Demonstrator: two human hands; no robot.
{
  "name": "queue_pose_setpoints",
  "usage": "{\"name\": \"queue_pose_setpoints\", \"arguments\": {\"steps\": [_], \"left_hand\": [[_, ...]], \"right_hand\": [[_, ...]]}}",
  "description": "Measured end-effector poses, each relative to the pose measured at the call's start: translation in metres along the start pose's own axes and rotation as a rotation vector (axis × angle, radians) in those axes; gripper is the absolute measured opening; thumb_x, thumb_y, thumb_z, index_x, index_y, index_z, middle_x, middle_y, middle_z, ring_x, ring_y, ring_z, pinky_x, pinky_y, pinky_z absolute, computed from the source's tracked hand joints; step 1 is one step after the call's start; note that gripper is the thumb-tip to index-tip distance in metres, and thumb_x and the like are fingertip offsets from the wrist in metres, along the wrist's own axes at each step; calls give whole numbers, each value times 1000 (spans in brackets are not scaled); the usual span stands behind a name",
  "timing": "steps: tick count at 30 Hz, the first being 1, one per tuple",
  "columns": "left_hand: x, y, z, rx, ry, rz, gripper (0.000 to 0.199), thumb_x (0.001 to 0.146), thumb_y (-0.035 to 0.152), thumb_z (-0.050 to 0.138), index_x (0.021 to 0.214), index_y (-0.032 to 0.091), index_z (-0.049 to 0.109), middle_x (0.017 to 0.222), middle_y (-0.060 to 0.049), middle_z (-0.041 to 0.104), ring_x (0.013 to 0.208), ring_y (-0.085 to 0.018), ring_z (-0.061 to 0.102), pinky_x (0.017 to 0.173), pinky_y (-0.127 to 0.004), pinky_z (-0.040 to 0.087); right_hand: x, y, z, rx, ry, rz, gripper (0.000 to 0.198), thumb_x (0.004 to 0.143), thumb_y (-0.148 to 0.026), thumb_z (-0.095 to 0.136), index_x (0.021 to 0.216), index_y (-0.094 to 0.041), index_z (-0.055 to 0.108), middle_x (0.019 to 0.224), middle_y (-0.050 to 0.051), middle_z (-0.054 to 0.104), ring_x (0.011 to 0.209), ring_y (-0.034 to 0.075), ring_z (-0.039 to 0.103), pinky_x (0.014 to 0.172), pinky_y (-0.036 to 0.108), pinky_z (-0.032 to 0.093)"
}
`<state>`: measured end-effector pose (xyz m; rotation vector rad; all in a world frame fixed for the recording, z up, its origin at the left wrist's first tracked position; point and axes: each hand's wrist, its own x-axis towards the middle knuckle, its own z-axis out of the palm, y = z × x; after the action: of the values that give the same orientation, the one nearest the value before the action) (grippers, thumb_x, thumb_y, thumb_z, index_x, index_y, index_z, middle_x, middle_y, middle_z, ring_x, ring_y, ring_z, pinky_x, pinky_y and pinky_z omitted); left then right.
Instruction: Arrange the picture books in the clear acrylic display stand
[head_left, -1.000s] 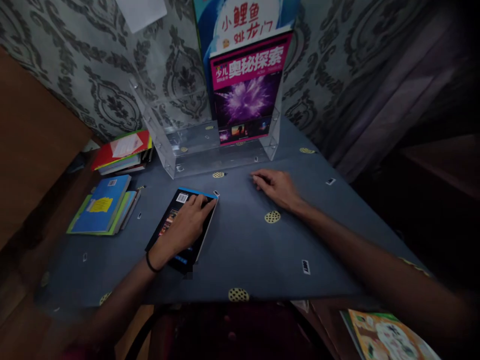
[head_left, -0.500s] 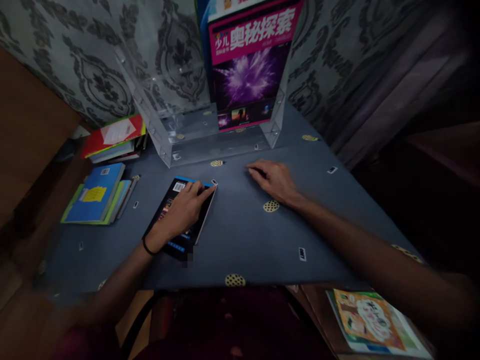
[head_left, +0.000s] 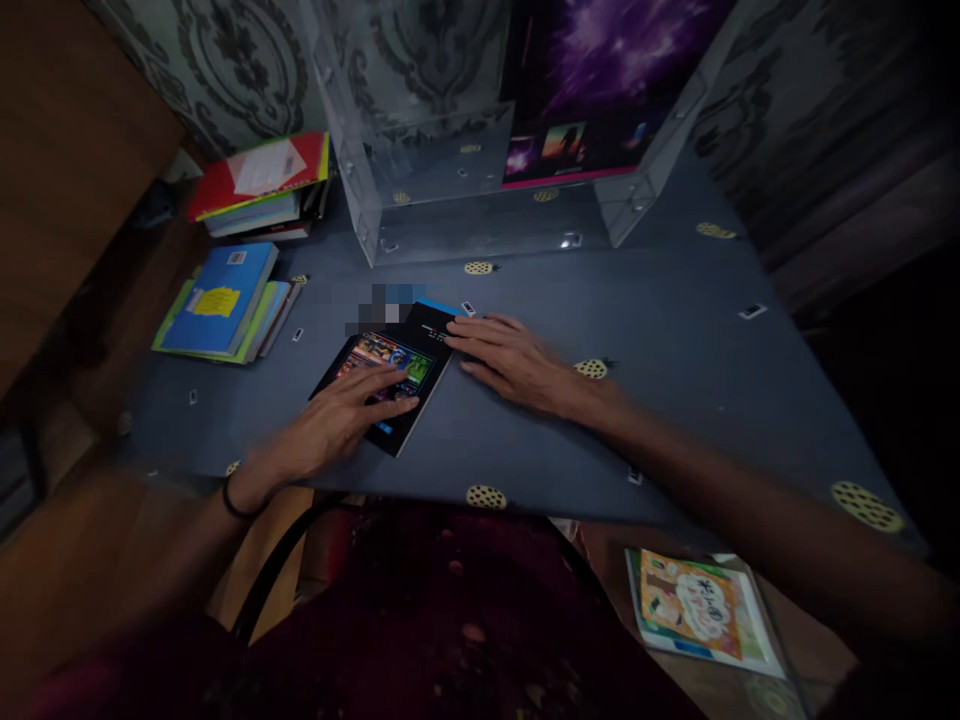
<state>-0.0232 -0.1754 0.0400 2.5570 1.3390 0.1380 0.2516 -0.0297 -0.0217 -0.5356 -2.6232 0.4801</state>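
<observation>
A black book (head_left: 431, 325) with a blue strip along its top lies flat on the cloth-covered table, colourful pictures on its upper face. My left hand (head_left: 345, 418) rests over the book's lower left part, fingers stretched out and apart. From the right, my right hand (head_left: 514, 362) reaches the book's upper right edge, its fingers extended and the tips touching the cover. Neither hand grips the book. A pixelated patch hides the book's upper left corner.
Behind the book stands a clear acrylic rack (head_left: 487, 225) holding a purple-and-black book (head_left: 600, 90). Left are a pile topped by a blue book (head_left: 221, 300) and one topped by a red-and-yellow cover (head_left: 262, 175). An orange book (head_left: 690, 605) lies below the table at right.
My view has tilted downward. My right hand has come left from the bare cloth to the book's edge. My left hand has slid toward the book's lower part, its fingers spreading.
</observation>
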Motion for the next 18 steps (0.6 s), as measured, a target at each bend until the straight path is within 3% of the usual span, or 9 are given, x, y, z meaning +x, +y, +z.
{"name": "queue_pose_setpoints", "arguments": {"steps": [4,8,13,18], "left_hand": [[-29,11,-6,-14,-28,-3,61,92,4,54,146,32,52,159,-8,45,149,-26,39,118,-53,40],[-41,19,-2,-3,12,-37,45,98,16,57,141,32,58,155,-8,51,145,-24,45,116,-51,42],[-35,19,17,112,116,-68,36,101,30,57,137,30,61,143,-8,62,135,-23,54,109,-45,48],[-20,15,21,250,173,-64,33,104,32,52,134,26,62,136,-8,67,130,-23,59,106,-41,47]], "right_hand": [[-1,3,3,-31,-1,-8,41,103,-28,46,141,-19,58,150,12,56,142,26,48,119,52,35],[-3,-1,6,-71,20,32,40,102,-27,47,140,-22,58,150,11,56,146,30,43,117,58,35],[-3,-5,5,-89,15,67,43,101,-25,48,144,-27,56,153,8,53,148,32,40,116,63,35],[10,3,4,-79,-1,92,44,102,-27,46,144,-22,55,155,11,51,148,33,39,116,61,38]]}}
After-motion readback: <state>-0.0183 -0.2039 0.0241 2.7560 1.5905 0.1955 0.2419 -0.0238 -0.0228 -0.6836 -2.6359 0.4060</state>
